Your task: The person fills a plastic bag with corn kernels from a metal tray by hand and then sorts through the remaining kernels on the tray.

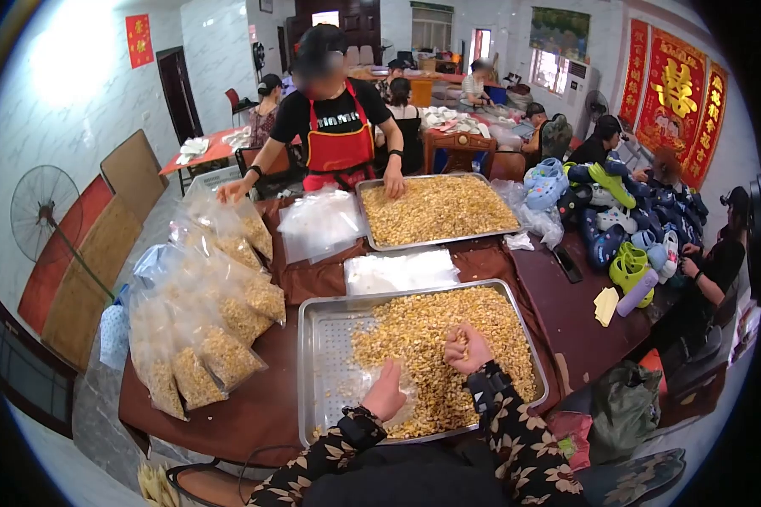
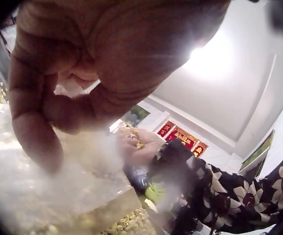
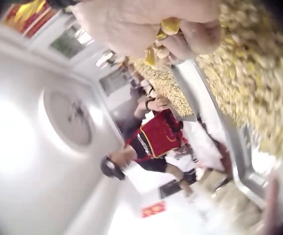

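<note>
Head: left hand (image 1: 385, 395) pinches clear bag (image 1: 409, 397); right hand (image 1: 470, 350) curled round kernels (image 3: 170, 26).

Bare metal, clear plastic and coarse golden kernels.
At the lower centre of the head view, the tray (image 1: 330, 384) is silvery metal, smooth-rimmed with a perforated bottom; the kernels (image 1: 495, 329) on it look hard, rough in the heap and slightly shiny. The bag (image 2: 9, 152) at the left of the left wrist view is thin, see-through plastic, hazy and glossy. Filled bags (image 1: 199, 372) at centre left are crinkled clear plastic with bright highlights; the stacked flat bags (image 1: 402, 270) at mid-frame look milky and slick. The brown table cover (image 1: 237, 427) has a soft sheen, the sleeve (image 1: 528, 444) at lower right is dark printed cloth, and the clogs (image 1: 630, 272) at right look moulded and rubbery.
</note>
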{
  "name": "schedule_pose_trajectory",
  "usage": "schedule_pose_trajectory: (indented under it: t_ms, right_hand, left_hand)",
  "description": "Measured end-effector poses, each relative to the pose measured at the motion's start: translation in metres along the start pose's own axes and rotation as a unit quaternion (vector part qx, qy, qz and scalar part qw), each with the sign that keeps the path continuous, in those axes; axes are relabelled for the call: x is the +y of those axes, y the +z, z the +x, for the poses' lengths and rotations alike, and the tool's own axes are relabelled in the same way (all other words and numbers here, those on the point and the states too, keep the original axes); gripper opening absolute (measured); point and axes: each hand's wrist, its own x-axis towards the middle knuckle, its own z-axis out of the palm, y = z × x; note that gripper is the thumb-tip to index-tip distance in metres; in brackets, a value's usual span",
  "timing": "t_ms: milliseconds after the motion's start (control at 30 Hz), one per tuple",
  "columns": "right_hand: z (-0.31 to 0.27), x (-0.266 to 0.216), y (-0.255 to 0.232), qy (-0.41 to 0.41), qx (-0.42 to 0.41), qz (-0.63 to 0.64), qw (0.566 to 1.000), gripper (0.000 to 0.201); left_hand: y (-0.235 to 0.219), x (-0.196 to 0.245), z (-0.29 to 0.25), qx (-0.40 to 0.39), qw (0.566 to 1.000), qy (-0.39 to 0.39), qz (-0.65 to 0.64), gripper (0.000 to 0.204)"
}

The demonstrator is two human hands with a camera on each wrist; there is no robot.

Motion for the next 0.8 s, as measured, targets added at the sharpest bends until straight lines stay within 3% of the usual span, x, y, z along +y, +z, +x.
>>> schedule_pose_trajectory:
  t_ms: [33,100,233,300,333,400,467,533,567,600,633,667,733,800]
  right_hand:
    - [0.000,0.011,0.000,-0.001,-0.001,0.002,1.000,0.018]
    - [0.000,0.037,0.003,0.073,-0.053,0.063,0.994,0.020]
    - [-0.013,0.090,0.029,0.088,-0.011,0.083,0.993,0.022]
    - [-0.015,0.108,0.029,-0.015,0.029,-0.114,0.993,0.021]
    - [-0.014,0.112,0.028,-0.016,0.027,-0.113,0.993,0.021]
    - [-0.010,0.118,0.024,-0.077,0.077,-0.238,0.965,0.022]
    - [0.002,0.123,0.007,-0.106,0.066,-0.260,0.958,0.024]
    - [0.011,0.124,-0.005,-0.142,0.085,-0.338,0.927,0.023]
    - [0.021,0.129,-0.020,-0.209,0.052,-0.381,0.899,0.023]
    - [0.021,0.130,-0.020,-0.222,0.059,-0.377,0.897,0.023]
    - [0.018,0.131,-0.016,-0.241,0.059,-0.431,0.867,0.024]
    - [0.015,0.132,-0.012,-0.257,0.060,-0.484,0.835,0.024]
    - [0.009,0.134,-0.006,-0.286,0.071,-0.505,0.811,0.024]
    - [0.009,0.135,-0.004,-0.308,0.079,-0.527,0.788,0.024]
  left_hand:
    - [-0.002,0.003,0.001,-0.001,1.000,0.001,0.002,0.064]
    - [-0.006,0.008,0.002,-0.035,0.998,-0.045,-0.034,0.071]
    - [-0.004,0.005,0.006,-0.044,0.997,-0.058,-0.024,0.073]
    - [-0.007,0.005,0.006,-0.052,0.996,-0.038,-0.059,0.060]
    - [-0.005,0.003,0.006,-0.052,0.996,-0.038,-0.057,0.060]
    - [-0.001,-0.003,0.006,-0.019,0.995,-0.051,-0.079,0.055]
    - [-0.005,0.002,0.003,-0.011,0.997,-0.043,-0.069,0.055]
    - [-0.006,0.011,0.002,-0.011,0.998,-0.026,-0.061,0.055]
    - [-0.007,0.015,0.001,-0.005,0.997,-0.028,-0.066,0.055]
    - [-0.007,0.015,0.003,0.000,0.997,-0.029,-0.071,0.055]
    - [-0.003,0.006,0.007,0.018,0.999,0.033,-0.003,0.048]
    - [0.001,-0.002,0.010,0.010,0.999,0.045,-0.004,0.048]
    - [-0.011,0.017,0.006,-0.026,0.991,-0.052,-0.118,0.041]
    - [-0.009,0.015,0.009,-0.029,0.992,-0.042,-0.113,0.042]
